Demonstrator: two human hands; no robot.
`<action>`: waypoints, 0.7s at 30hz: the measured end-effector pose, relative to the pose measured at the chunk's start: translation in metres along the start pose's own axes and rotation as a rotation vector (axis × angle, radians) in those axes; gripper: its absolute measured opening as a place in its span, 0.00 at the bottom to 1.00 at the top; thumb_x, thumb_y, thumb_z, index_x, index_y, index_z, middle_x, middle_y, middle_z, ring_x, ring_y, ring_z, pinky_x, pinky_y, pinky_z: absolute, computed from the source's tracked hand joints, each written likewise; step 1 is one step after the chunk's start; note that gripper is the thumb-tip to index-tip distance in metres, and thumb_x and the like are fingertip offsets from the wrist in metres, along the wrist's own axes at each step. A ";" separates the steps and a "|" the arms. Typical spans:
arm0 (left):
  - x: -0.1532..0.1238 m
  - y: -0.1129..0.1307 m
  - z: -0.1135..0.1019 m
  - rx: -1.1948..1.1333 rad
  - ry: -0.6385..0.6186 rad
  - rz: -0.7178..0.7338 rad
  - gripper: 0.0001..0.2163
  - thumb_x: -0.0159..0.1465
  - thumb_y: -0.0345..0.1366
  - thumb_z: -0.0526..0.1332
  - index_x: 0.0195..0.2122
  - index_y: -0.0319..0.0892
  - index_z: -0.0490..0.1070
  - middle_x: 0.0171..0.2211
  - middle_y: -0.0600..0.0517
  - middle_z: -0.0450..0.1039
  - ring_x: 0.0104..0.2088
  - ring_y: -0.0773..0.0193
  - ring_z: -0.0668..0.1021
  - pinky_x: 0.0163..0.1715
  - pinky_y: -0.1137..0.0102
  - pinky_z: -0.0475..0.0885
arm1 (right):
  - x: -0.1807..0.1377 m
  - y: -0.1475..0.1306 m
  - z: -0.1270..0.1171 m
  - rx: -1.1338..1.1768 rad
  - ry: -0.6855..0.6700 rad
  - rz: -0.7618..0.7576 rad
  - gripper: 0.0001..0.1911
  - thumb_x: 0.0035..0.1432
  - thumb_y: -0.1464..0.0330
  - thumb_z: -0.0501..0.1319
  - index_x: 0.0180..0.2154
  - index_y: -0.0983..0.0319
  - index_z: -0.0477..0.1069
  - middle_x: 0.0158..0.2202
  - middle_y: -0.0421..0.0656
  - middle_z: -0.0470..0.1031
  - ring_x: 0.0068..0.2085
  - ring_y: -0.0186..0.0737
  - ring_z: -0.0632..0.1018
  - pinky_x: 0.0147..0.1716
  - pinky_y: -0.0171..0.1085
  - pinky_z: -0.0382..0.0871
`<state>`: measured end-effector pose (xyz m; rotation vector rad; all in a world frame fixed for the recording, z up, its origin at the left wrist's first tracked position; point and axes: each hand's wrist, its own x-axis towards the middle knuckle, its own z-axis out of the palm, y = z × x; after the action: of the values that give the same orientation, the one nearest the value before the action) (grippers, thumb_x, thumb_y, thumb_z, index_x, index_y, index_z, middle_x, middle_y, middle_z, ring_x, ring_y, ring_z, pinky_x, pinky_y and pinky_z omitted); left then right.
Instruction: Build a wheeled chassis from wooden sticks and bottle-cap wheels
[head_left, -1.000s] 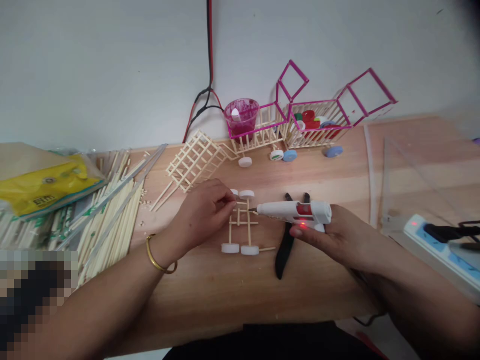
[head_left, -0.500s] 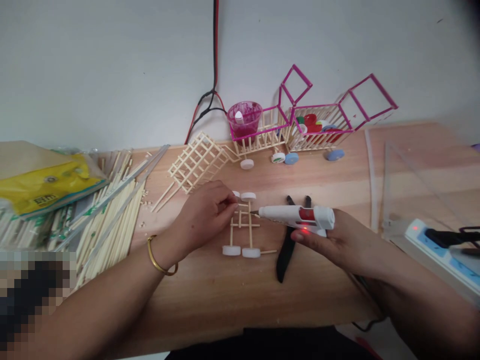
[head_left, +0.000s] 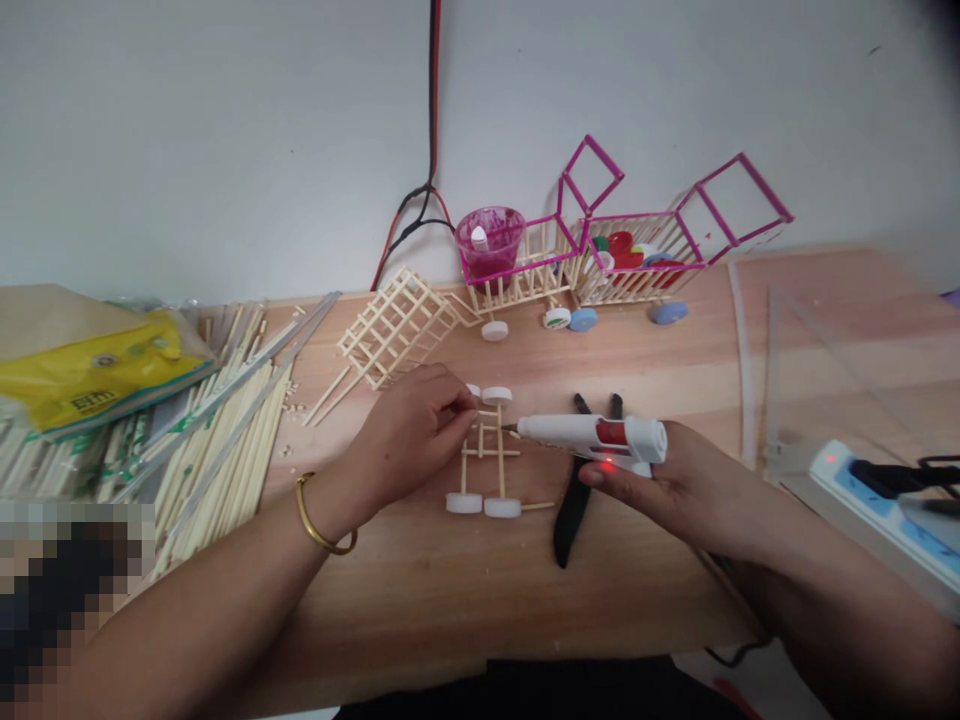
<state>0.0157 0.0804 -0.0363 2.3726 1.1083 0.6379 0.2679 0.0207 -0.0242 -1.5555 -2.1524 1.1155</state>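
My right hand (head_left: pixel 675 490) is wrapped round a white hot glue gun (head_left: pixel 562 430), whose small red light glows. The nozzle points left and meets, or nearly meets, a small wheeled chassis (head_left: pixel 501 465) of thin wooden sticks with white disc wheels (head_left: pixel 502 508). At the chassis's far left side, my left hand (head_left: pixel 416 425) is closed in a pinch on a wooden stick (head_left: pixel 487 413) close to the nozzle; the fingers hide part of it. Black-handled pliers (head_left: pixel 574 515) lie under and beside the glue gun.
Behind stand a wooden stick lattice (head_left: pixel 397 325), a purple-stained cup (head_left: pixel 491 245) and purple-trimmed stick carts (head_left: pixel 637 255). Bundled sticks (head_left: pixel 232 430) and a yellow bag (head_left: pixel 112 365) lie left. At right are a power strip (head_left: pixel 889 520) and a clear set square (head_left: pixel 772 370).
The view has shifted very slightly. Both hands, the glue gun and the wheeled chassis keep nearly the same places relative to each other.
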 end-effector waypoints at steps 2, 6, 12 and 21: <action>0.000 0.000 0.000 -0.003 0.001 0.005 0.04 0.59 0.27 0.59 0.27 0.38 0.70 0.27 0.52 0.69 0.31 0.65 0.71 0.33 0.70 0.64 | 0.000 0.000 0.000 0.008 -0.007 0.012 0.13 0.59 0.58 0.57 0.34 0.60 0.71 0.26 0.37 0.74 0.27 0.36 0.73 0.27 0.33 0.66; 0.000 0.002 -0.001 -0.017 -0.006 0.000 0.04 0.59 0.27 0.58 0.27 0.39 0.70 0.28 0.51 0.70 0.31 0.65 0.71 0.33 0.70 0.65 | 0.000 0.000 0.000 0.026 0.002 0.033 0.12 0.58 0.58 0.58 0.33 0.60 0.71 0.26 0.37 0.74 0.28 0.36 0.74 0.28 0.33 0.66; 0.000 0.002 0.000 -0.021 -0.012 0.010 0.04 0.59 0.28 0.58 0.27 0.39 0.70 0.28 0.51 0.70 0.32 0.65 0.71 0.33 0.69 0.66 | -0.002 -0.001 -0.001 0.061 -0.025 0.071 0.12 0.57 0.59 0.58 0.36 0.59 0.72 0.28 0.38 0.76 0.29 0.37 0.75 0.28 0.34 0.68; -0.002 0.002 0.002 -0.009 -0.032 0.073 0.04 0.61 0.28 0.57 0.30 0.39 0.70 0.28 0.51 0.69 0.33 0.64 0.70 0.35 0.69 0.66 | -0.002 -0.001 -0.003 0.077 -0.030 0.074 0.12 0.57 0.59 0.59 0.38 0.58 0.73 0.29 0.38 0.77 0.30 0.38 0.76 0.29 0.34 0.69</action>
<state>0.0168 0.0774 -0.0372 2.4164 1.0073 0.6259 0.2695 0.0199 -0.0208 -1.6056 -2.0601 1.2370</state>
